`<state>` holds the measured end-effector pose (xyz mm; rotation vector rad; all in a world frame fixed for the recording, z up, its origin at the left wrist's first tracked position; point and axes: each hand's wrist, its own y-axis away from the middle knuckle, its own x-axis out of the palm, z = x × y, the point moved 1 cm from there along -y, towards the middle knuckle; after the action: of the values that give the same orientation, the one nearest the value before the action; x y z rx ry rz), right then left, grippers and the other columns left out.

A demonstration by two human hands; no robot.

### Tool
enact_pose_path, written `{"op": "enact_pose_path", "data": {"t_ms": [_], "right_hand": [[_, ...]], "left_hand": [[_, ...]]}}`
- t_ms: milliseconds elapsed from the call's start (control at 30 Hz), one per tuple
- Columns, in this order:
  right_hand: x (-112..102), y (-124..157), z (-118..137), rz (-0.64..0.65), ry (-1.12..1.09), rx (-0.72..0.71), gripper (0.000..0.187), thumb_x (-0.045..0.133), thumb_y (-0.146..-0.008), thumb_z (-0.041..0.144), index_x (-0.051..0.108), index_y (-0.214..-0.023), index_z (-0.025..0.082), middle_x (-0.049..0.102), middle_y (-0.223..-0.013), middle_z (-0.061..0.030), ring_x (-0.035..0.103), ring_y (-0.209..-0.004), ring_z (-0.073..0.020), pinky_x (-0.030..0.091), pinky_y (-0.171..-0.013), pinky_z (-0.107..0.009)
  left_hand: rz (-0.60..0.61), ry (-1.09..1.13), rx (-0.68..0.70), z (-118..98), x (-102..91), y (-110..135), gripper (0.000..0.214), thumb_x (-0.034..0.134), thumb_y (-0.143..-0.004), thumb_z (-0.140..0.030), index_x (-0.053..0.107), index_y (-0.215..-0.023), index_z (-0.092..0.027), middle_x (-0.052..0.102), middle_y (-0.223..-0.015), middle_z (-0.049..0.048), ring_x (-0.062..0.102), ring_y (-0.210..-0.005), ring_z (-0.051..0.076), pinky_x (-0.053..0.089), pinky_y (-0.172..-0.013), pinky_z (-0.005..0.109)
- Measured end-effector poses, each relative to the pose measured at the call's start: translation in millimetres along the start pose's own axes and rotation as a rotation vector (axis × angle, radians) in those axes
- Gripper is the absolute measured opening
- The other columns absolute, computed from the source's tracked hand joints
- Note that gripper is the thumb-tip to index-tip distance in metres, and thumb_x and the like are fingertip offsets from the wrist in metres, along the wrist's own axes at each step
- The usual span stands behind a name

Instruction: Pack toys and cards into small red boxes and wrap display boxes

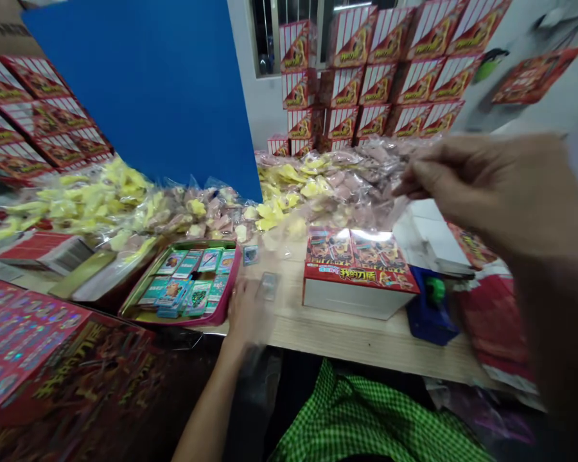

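Observation:
At the upper right my right hand (472, 186) is raised, thumb and fingers pinched on a blurred clear plastic bag (388, 215) that trails toward the left. My left hand (245, 311) rests on the table by the right wall of a pink-edged tin (231, 289); motion smears its fingers. Stacks of small picture cards (173, 292) lie in the tin. Beside the left fingers is a greyish card (268, 285), and a dark card (250, 255) lies further back. Right of these stands a red and white box (356, 289) with printed artwork on top.
Wrapped yellow and pink pieces (289, 186) are heaped along the back. A blue board (158, 90) rises behind the tin. Red boxes (370, 77) are stacked by the wall. A blue tape dispenser (431, 314) stands right of the box; a large dark carton (91, 385) fills the lower left.

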<state>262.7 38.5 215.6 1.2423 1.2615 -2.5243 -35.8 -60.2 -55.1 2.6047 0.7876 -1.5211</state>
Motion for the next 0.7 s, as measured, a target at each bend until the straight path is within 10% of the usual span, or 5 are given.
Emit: {"op": "enact_pose_path", "data": {"t_ms": [300,500,700], "right_hand": [[26,16,-48,0.108,0.039,0.196,0.024,0.051,-0.086,0.032,0.064,-0.070,0.020,0.070,-0.072,-0.0060,0.059,-0.061,-0.0189,0.037,-0.059,-0.032],[39,27,-37,0.151,-0.051,0.156,0.023,0.054,-0.088,0.034,0.056,-0.067,0.024,0.064,-0.066,-0.0027,0.055,-0.060,-0.0173,0.039,-0.059,-0.030],[3,26,-27,0.110,-0.056,0.102,0.029,0.056,-0.086,0.040,0.050,-0.062,0.024,0.053,-0.057,0.0013,0.044,-0.053,-0.0138,0.031,-0.053,-0.028]], "left_hand": [[-0.162,0.445,0.083,-37,-18.0,51,0.054,0.036,-0.101,-0.052,0.046,-0.141,-0.018,0.059,-0.141,0.0175,0.060,-0.128,0.028,0.051,-0.105,0.044],[-0.159,0.450,0.234,-119,5.5,86,0.131,0.077,-0.071,-0.067,-0.005,-0.162,-0.022,0.010,-0.170,0.0215,0.018,-0.156,0.041,0.029,-0.123,0.061],[-0.106,0.481,0.168,-107,21.5,39,0.056,0.045,-0.097,-0.033,0.039,-0.150,-0.016,0.060,-0.143,0.0191,0.060,-0.132,0.027,0.050,-0.109,0.043]]}}
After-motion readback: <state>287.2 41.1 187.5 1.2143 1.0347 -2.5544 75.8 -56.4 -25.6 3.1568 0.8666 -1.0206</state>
